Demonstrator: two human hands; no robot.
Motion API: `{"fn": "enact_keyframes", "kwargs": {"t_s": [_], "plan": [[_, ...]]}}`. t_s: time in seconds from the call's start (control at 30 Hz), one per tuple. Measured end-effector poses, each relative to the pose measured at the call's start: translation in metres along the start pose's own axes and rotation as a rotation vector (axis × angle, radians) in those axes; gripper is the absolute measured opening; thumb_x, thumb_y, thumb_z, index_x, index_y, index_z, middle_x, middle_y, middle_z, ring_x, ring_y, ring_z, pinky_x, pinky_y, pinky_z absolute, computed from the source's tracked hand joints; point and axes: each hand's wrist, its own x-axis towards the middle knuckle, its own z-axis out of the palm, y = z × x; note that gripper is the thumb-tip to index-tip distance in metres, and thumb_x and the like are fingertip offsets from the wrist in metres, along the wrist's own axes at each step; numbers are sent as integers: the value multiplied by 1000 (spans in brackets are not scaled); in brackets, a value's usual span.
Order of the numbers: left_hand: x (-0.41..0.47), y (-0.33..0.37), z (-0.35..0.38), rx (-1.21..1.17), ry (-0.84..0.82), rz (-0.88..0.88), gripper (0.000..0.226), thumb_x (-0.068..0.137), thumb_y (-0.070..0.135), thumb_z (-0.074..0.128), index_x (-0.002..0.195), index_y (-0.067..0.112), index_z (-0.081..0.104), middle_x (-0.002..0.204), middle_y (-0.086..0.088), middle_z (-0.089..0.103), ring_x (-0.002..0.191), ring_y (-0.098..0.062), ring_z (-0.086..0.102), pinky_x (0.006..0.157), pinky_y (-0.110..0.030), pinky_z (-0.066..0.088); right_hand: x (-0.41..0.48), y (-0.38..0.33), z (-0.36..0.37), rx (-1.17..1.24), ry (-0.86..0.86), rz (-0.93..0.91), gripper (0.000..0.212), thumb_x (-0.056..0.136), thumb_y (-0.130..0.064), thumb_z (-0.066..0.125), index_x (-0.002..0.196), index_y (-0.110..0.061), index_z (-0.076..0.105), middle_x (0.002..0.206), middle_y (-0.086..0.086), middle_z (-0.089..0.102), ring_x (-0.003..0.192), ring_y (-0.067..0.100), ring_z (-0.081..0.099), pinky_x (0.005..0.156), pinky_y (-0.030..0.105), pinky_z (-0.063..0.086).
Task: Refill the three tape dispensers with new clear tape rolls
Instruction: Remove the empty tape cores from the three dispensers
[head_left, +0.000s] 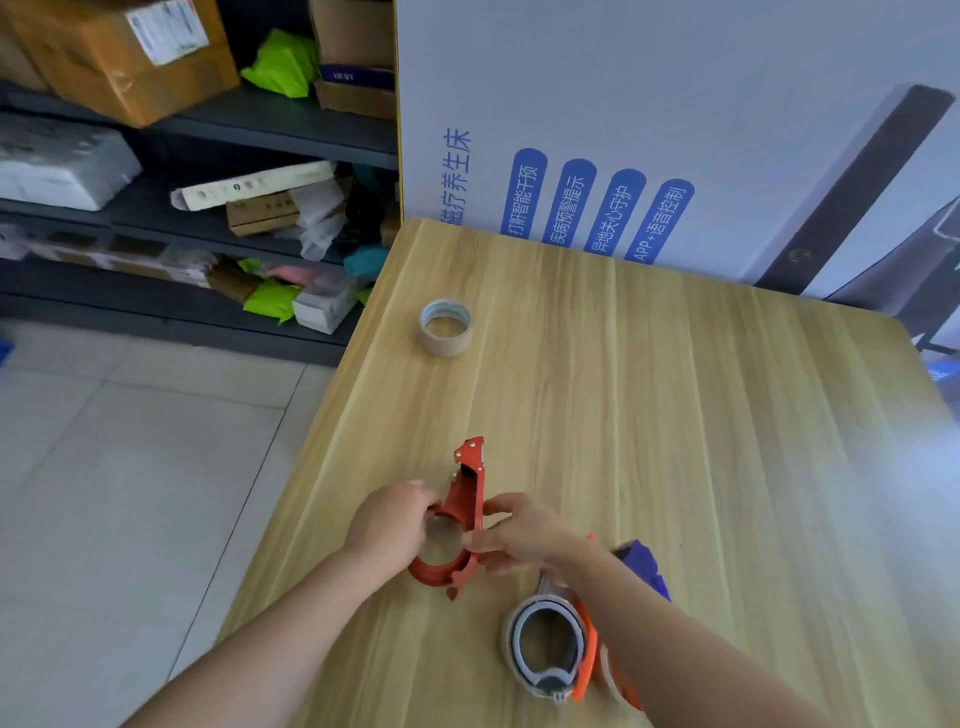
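Here, both hands grip a red metal tape dispenser (460, 525) low on the light wooden table (675, 415): the left hand (392, 525) is clamped on its round holder, whose ring holds a brown cardboard core, and the right hand (519, 535) pinches its other side. A brown-cored clear tape roll (445, 327) stands well apart, farther up the table. Beside the right forearm lies a grey and orange tape dispenser (553, 649), its ring filled with a tape roll.
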Motion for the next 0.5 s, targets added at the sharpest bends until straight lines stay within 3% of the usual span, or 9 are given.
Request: {"fn": "enact_keyframes", "kwargs": {"t_s": [0.03,0.17,0.23,0.3,0.4,0.5], "plan": [[-12,1,4,17,-4,-9,24,92,10,46,92,19,69,108,-4,65,89,-27,63,66,-31,43,-4,9,5,-37,-7,-9,66,81,-15,78,137,-5,45,84,9,71,63,14,70,63,24,59],[-52,0,21,65,-35,-36,27,91,12,45,98,22,69,113,-6,63,98,-30,62,75,-35,46,-19,44,27,-259,32,-93,50,79,-16,78,123,-4,57,104,13,69,87,23,65,90,40,56],[-66,0,25,77,-42,-42,26,90,11,45,95,21,68,95,-2,61,93,-29,63,73,-37,48,-24,52,36,-383,68,-156,40,78,-20,78,113,-7,62,95,6,67,83,19,61,88,38,55],[-74,1,27,103,-38,-56,25,89,10,45,93,20,68,85,0,55,87,-27,62,70,-39,48,-28,55,42,-486,111,-200,41,80,-25,76,115,-9,63,97,5,67,84,19,61,81,33,51],[-79,7,25,130,-21,-97,22,91,15,45,96,20,67,94,0,59,92,-26,62,71,-38,50,-33,58,43,-574,177,-239,48,82,-29,73,124,-11,61,114,7,69,103,22,64,87,32,51],[-78,21,21,114,156,-62,23,91,20,50,106,23,66,100,4,60,95,-21,61,69,-34,50,-43,62,30,-495,298,-304,41,87,-27,66,125,-15,61,118,3,68,108,19,63,93,31,50]]}}
